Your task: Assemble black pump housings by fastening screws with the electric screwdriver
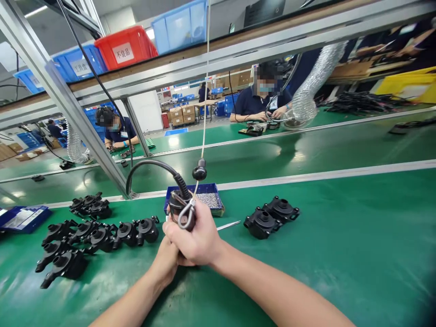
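My right hand (200,236) is wrapped round the top of a black electric screwdriver (182,213), whose cable curves up and off to the left. A wire loop (186,215) on its end ties it to a hanging cord. My left hand (166,261) is closed just below and behind my right hand, touching it; its fingers are mostly covered, and whatever they hold is hidden. Directly beyond the hands sits a blue bin (218,193) of small metal screws. A thin pale pointed tool (229,225) lies right of my right hand.
Several black pump housings (102,238) stand on the green mat at left, with two joined-looking housings (264,222) at right. A blue tray (25,219) lies far left. A metal post (85,122) rises behind. Co-workers sit across the bench, near a flexible duct (311,86).
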{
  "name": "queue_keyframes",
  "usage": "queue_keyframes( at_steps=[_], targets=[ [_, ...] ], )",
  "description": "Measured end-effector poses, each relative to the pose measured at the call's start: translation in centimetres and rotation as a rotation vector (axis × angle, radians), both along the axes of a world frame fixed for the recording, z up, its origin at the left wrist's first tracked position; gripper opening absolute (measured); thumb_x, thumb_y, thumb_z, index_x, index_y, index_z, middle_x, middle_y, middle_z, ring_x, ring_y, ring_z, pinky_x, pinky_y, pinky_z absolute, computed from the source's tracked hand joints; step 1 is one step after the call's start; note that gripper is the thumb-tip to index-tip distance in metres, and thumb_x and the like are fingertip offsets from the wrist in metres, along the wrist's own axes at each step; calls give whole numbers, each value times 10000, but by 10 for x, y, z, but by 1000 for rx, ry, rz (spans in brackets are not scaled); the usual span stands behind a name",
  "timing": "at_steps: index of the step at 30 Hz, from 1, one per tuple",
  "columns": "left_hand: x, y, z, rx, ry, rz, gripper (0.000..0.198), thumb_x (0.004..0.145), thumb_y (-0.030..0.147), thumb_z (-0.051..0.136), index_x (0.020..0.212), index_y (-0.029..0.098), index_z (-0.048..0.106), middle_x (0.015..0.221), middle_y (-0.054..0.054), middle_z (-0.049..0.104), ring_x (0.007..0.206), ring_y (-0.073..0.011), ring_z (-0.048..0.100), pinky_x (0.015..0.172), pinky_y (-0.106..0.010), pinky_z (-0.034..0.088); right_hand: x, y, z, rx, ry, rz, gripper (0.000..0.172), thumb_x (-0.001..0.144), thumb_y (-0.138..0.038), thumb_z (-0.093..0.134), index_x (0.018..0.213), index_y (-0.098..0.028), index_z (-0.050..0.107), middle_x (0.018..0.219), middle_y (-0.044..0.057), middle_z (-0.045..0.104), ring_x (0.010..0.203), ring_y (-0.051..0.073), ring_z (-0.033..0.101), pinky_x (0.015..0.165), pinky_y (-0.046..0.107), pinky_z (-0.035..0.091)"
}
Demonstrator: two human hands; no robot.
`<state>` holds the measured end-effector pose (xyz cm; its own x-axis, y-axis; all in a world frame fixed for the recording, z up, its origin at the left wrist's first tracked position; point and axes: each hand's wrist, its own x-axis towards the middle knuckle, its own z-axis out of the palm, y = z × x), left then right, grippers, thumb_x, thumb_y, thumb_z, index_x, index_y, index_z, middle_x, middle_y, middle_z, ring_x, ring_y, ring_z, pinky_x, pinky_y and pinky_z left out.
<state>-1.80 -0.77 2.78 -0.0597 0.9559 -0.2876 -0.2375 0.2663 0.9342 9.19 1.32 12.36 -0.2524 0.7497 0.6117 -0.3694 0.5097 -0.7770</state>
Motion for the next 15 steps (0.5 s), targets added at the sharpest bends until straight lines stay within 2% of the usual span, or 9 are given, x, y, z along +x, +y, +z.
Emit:
queue_keyframes(
  at_steps=[3,6,9,11,13,15],
  targets=[
    [-1,-3,-11,21,53,-73,651,746,648,780,1150,161,627,1029,-106,693,887,-248,674,632,-317,616,9,8,8,-59,9,-8,191,748,-188,681,820,-227,508,675,-57,511,557,116,478,509,249,418],
    [-4,-7,-16,66,52,-136,623,729,644,805,1114,219,562,1089,-71,654,944,-232,650,705,-362,628,32,22,21,-80,35,-108,203,782,-248,720,830,-220,525,662,-46,566,514,119,516,480,257,432],
    [-6,-9,-14,160,71,-325,853,531,414,991,1210,271,495,1226,-67,631,1026,-240,648,779,-324,599,59,38,31,-37,91,-284,222,776,-248,752,848,-210,546,635,-45,604,472,124,552,481,273,457],
    [-5,-9,-13,218,132,-360,947,495,281,1004,1271,279,462,1238,-73,634,1011,-229,659,756,-273,574,71,48,36,-28,150,-358,216,772,-233,755,854,-207,556,625,-48,625,449,122,564,481,274,468],
    [-3,-10,-15,215,176,-295,791,587,337,954,1218,246,487,1092,-53,668,851,-184,665,637,-229,544,79,53,39,-32,204,-383,202,767,-223,748,846,-206,563,613,-53,634,434,121,567,468,268,469],
    [-2,-13,-18,150,147,-326,653,627,469,907,1074,218,502,907,-21,673,628,-132,607,485,-199,469,82,54,42,-20,248,-394,183,767,-222,738,841,-204,571,603,-58,636,426,120,567,452,260,466]
  ],
)
